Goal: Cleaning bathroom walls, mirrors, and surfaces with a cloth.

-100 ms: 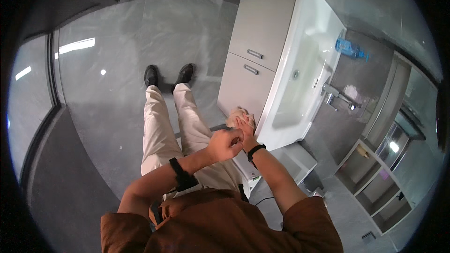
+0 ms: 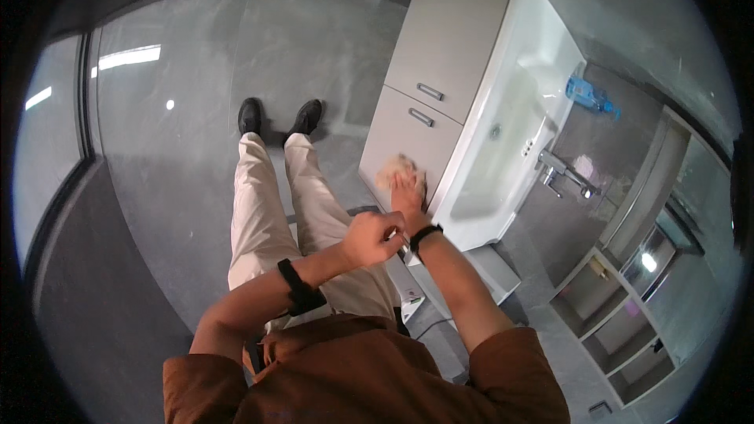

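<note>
My right hand (image 2: 406, 192) presses a beige cloth (image 2: 397, 169), slightly blurred, against the lower part of a light grey cabinet door (image 2: 404, 137), beside the white basin's rim (image 2: 448, 204). My left hand (image 2: 373, 238) hangs in front of my body, closed and nearly touching my right wrist; its curled fingers hide whatever they may hold.
A silver faucet (image 2: 561, 169) and a blue bottle (image 2: 589, 96) stand at the basin's right side. Farther right are open shelves (image 2: 609, 322) and a mirror (image 2: 683, 267). My shoes (image 2: 306, 116) are on grey tiles (image 2: 181, 173). A dark-framed panel (image 2: 59, 157) runs along the left.
My right hand and the cloth have moved up along the cabinet door, away from me. The whole view has shifted slightly.
</note>
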Tool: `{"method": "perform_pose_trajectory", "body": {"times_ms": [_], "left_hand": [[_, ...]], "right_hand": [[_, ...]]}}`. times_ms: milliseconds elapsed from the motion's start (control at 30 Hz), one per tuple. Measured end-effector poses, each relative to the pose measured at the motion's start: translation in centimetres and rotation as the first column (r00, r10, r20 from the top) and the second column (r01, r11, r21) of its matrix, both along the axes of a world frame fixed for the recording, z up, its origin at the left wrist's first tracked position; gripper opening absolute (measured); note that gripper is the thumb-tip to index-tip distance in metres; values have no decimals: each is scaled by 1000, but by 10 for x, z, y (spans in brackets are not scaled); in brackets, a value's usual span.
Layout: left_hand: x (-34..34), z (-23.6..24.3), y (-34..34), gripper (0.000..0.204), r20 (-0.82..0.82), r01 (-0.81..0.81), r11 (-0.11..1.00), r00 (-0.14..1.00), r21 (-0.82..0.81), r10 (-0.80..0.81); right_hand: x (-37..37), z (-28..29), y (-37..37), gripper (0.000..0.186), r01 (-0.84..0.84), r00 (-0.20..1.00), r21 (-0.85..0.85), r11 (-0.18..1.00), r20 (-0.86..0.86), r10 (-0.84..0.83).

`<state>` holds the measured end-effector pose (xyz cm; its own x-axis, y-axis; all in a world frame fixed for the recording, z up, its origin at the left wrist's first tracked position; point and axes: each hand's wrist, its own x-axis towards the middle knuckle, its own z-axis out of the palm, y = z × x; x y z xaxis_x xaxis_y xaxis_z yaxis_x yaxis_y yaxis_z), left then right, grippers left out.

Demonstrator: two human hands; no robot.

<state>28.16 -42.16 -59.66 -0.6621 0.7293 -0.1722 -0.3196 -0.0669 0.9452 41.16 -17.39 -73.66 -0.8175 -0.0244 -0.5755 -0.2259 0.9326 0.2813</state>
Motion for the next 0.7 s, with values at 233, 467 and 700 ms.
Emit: {"method": "perform_pose_trajectory", "body": {"times_ms": [233, 467, 700], "left_hand": [[-12, -16, 10, 12, 100, -36, 999, 994, -19, 38], [7, -33, 29, 18, 161, -51, 997, 985, -65, 61], [28, -67, 30, 21, 165, 22, 961, 986, -274, 25]], "right_hand": [[-157, -18, 15, 58, -471, 839, 452, 757, 495, 226], [-77, -73, 15, 57, -529, 753, 312, 789, 602, 267], [61, -85, -4, 44, -197, -345, -61, -978, 938, 11]]}}
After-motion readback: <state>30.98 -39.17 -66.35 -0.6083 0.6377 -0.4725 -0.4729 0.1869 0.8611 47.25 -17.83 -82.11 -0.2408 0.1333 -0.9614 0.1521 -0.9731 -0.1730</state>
